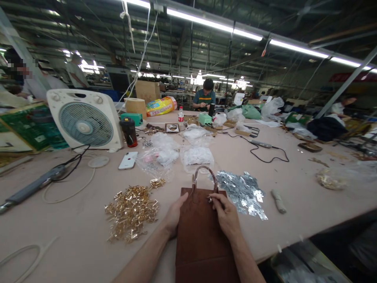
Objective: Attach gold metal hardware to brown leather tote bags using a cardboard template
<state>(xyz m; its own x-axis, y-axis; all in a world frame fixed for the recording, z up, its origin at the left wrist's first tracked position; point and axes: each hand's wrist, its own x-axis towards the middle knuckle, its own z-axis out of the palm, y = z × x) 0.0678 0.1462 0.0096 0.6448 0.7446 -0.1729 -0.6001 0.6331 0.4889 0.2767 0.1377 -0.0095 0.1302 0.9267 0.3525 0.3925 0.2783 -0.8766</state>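
Note:
A brown bag (203, 236) lies in front of me, its curved handle (206, 169) pointing away and partly wrapped in clear film. My left hand (176, 214) grips the bag's upper left edge, thumb on the near face and fingers hidden behind. At the right foot of the handle, my right hand (227, 215) pinches a small shiny metal piece (209, 199) against the bag; its exact kind is too small to make out. Left of the bag is a heap of gold-coloured metal fasteners (132, 212). Flat silver metal plates (240, 192) are spread to the right.
Plastic bags (198, 156), a phone (127, 160), a dark bottle (129, 133) and a fan (85, 120) stand or lie beyond and left. A corded tool (32, 190) lies at far left, a cloth roll (278, 201) at right. A co-worker (204, 96) sits opposite.

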